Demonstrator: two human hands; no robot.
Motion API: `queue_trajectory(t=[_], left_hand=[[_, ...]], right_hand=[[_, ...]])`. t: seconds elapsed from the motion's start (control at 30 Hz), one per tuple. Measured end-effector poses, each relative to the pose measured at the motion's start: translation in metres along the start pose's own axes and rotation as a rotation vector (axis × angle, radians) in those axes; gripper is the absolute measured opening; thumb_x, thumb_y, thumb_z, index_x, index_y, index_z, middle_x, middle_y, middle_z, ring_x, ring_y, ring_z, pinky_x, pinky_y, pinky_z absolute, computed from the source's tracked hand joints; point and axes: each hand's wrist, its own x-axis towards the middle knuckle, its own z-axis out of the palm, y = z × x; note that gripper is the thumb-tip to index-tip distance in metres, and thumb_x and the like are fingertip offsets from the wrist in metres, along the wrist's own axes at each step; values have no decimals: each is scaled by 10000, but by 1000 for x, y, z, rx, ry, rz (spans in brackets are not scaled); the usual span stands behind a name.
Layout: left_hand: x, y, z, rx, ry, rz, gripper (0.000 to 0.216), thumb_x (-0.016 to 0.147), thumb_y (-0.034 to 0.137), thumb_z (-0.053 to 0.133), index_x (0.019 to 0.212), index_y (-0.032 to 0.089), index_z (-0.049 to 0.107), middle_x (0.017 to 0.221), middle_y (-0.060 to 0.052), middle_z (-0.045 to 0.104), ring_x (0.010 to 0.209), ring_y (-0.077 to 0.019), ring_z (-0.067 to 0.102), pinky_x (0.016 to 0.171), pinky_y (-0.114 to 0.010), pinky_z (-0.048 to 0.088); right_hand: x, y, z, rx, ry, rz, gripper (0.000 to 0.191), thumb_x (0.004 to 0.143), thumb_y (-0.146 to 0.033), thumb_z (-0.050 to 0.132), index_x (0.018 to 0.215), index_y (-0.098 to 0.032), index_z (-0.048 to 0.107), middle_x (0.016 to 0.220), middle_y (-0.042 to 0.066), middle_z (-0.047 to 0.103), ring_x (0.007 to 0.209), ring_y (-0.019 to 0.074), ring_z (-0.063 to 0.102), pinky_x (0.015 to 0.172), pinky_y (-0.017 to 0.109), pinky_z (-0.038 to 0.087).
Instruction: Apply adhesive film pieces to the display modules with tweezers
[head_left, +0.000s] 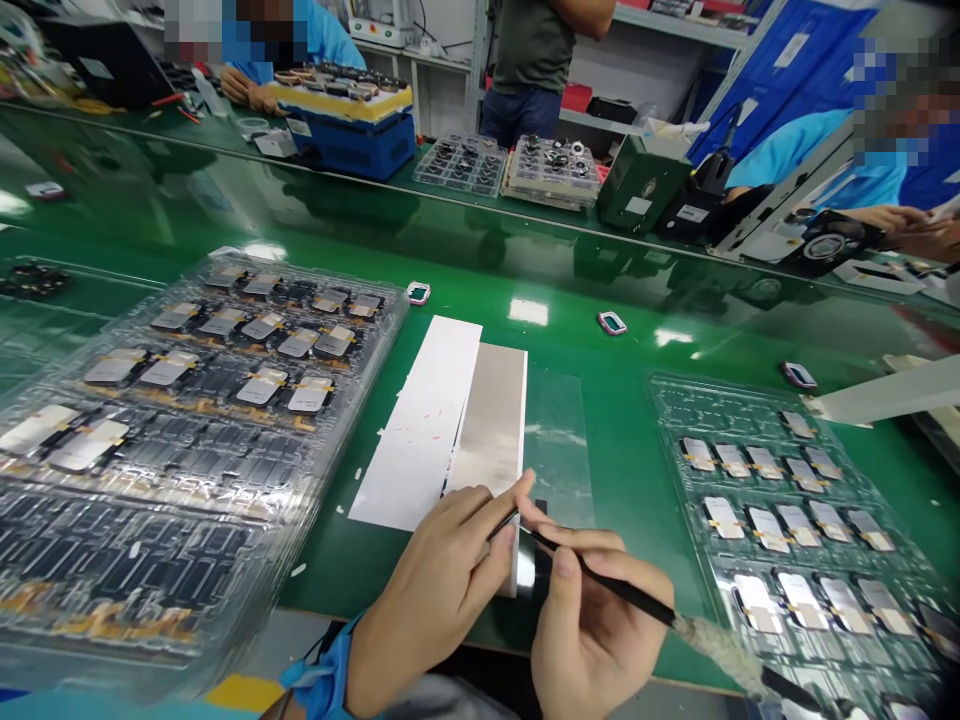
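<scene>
Left hand pinching small dark strip; right hand gripping slim black tool, tip just beside the strip, seemingly for close work.

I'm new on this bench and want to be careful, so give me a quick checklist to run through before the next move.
1. Tool held firmly: ok, the right hand holds the slim black-handled tool between thumb and fingers.
2. Tool tip position: cannot tell, the tip is hidden around the fingers of the left hand.
3. White sheet free of marks: not ok, small pink flecks show on it.
4. Clear tray on the right stocked: ok, the rows in view hold pale parts.
5. Blue band at the left wrist connected: cannot tell, no connection can be made out.
</scene>
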Motion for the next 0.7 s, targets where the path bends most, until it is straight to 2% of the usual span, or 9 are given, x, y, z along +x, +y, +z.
queue_trajectory(t=[0.13,0.2,0.3,0.33,0.4,0.47,0.53,0.63,0.7], left_hand=[[-2,0,-1,-37,22,18,521,1011,202,353,1521,307,325,972,-62,634,886,-222,602,812,-384,521],[-4,1,-3,-133,17,17,492,1028,234,341,1516,299,343,1058,-73,656,985,-226,615,892,-397,518],[-4,4,-8,-298,-10,-37,446,1049,308,332,1489,296,403,1244,-75,632,1171,-229,576,1004,-386,486],[-4,6,-9,-330,-27,-58,440,1052,331,327,1480,295,419,1224,-73,644,1148,-227,591,975,-372,508],[-4,10,-11,-345,-62,-85,444,1055,357,313,1483,299,415,1046,-61,690,980,-211,647,844,-337,561],[-8,16,-15,-307,-75,-77,465,1057,363,302,1517,306,340,853,-26,670,795,-182,645,741,-306,564],[-20,21,-23,-227,-66,-32,484,1053,359,310,1534,322,277,804,-4,634,728,-162,626,717,-284,550],[-48,18,-52,-2,-11,38,488,1015,382,396,1498,361,328,902,-9,647,776,-172,636,721,-270,535],[-62,5,-85,224,100,-20,495,980,454,447,1465,387,372,1003,-11,660,870,-211,640,756,-301,524]], right_hand=[[7,4,-16,-31,-32,83,155,962,-110,444,984,-202,568,862,20,569,799,148,618,729,350,564],[14,5,-26,-157,-164,129,156,961,-153,465,986,-203,611,826,8,522,754,126,552,674,270,498],[26,-2,-34,-301,-473,234,94,907,-229,576,980,-201,629,795,-4,499,727,127,514,608,228,443],[30,-6,-34,-307,-561,277,67,889,-255,595,913,-197,619,772,-11,491,704,125,510,591,223,439],[38,-14,-31,-311,-667,340,179,877,-314,591,750,-192,562,713,-25,470,640,112,489,547,209,418],[51,-18,-31,-348,-672,357,271,879,-390,570,698,-193,528,637,-45,433,559,94,441,499,199,382],[75,-16,-40,-426,-620,369,313,870,-470,571,733,-189,559,590,-60,417,517,86,407,483,202,364],[130,-5,-71,-616,-480,387,359,823,-502,659,721,-162,604,611,-34,507,563,97,465,536,224,397],[170,-1,-95,-779,-345,394,355,838,-467,684,720,-140,612,644,-19,556,568,93,500,561,234,428]])
